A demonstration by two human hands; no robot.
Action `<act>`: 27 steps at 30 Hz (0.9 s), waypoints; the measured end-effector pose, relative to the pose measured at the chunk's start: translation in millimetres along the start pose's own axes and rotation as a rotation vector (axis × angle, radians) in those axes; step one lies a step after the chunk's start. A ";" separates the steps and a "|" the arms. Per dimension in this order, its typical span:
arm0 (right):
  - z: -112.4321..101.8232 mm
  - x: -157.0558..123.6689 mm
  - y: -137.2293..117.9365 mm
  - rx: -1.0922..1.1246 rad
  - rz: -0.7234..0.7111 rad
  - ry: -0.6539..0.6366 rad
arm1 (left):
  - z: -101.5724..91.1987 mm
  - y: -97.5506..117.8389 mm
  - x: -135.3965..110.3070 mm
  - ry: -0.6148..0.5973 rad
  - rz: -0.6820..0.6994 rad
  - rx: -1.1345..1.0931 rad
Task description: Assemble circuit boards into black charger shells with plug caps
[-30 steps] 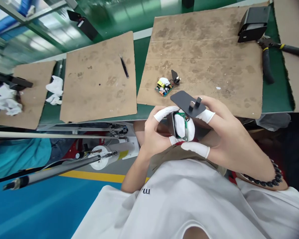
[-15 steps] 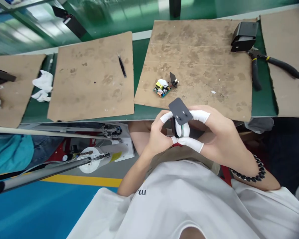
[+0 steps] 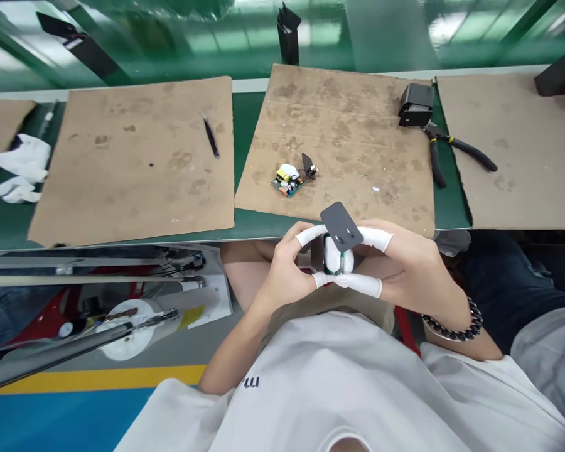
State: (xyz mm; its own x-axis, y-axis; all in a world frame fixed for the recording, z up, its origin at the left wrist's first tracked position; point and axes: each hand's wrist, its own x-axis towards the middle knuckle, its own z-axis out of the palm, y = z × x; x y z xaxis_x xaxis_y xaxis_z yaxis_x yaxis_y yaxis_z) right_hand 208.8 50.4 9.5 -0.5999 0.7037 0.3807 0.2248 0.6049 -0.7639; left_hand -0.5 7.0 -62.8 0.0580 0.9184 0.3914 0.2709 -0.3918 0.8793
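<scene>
My left hand (image 3: 287,263), with white finger cots on thumb and forefinger, is closed around the dark housing of a power adapter (image 3: 317,255). At its open end, a circuit board with white padding (image 3: 332,256) shows, partly inside. My right hand (image 3: 407,267) curls round the same adapter from the other side, its covered fingers above and below the board. A black end plate with two small metal contacts (image 3: 341,226) stands tilted over the board between both hands. How deep the board sits inside is hidden.
On the cardboard mat (image 3: 348,119) lie a second circuit board (image 3: 288,180) with a black plug plate (image 3: 309,166) and a black housing (image 3: 415,105). Pliers (image 3: 435,133) rest at right, tweezers (image 3: 211,137) on the left mat. White gloves (image 3: 22,164) lie farther left. Another person's sleeve (image 3: 553,351) is at right.
The view has swung to the right, so the bench things appear farther left and lower. Both hands keep their hold on the adapter; the white padding seems nearer the housing.
</scene>
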 end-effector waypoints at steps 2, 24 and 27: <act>-1.9 0.2 0.2 0.032 0.024 -0.002 | 1.0 0.6 1.8 -0.002 0.015 0.002; -12.0 54.9 21.9 0.652 0.277 0.056 | 1.0 -12.2 16.0 -0.398 -0.638 -1.008; -10.7 52.2 19.6 0.425 0.202 0.154 | 8.2 -14.6 16.5 -0.389 -0.669 -1.070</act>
State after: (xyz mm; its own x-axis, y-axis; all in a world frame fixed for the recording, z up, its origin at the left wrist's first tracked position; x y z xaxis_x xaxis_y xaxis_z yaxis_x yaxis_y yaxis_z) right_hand 190.2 103.0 20.0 -0.4491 0.8575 0.2510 -0.0274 0.2676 -0.9631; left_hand 4.4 28.3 -71.5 0.5300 0.8355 -0.1448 -0.5229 0.4565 0.7199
